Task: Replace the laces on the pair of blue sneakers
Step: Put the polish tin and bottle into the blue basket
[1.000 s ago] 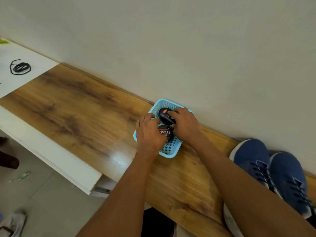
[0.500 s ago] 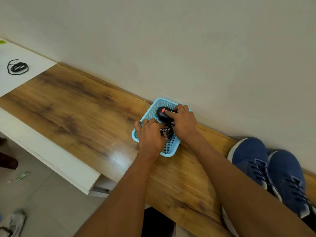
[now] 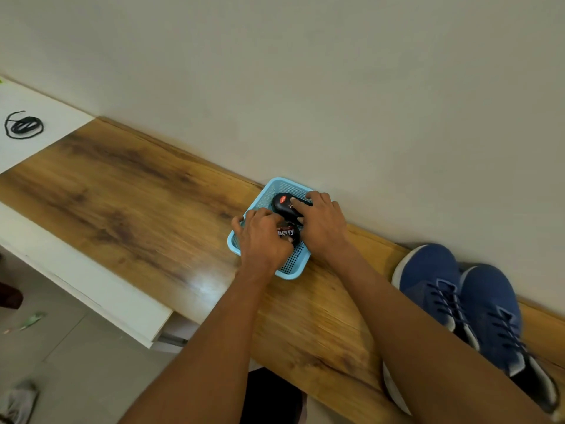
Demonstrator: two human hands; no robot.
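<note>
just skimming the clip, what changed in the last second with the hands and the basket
Little changed. The left hand shifted slightly toward the basket's near-left rim, covering more of the round tin. The right hand stayed on the black object in the blue basket. Basket, blue sneakers and black lace coil did not move.

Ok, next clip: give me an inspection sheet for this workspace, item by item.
Surface: wooden bench top against the wall, white board at its far left.
Job's things: pair of blue sneakers on the bench, dark laces in; coiled black lace on the white board.
Clutter: blue mesh basket holding a black polish applicator and a polish tin.
Hands: left hand and right hand both in the basket.
Cables: nothing seen.
Surroundings: plain wall, tiled floor.
</note>
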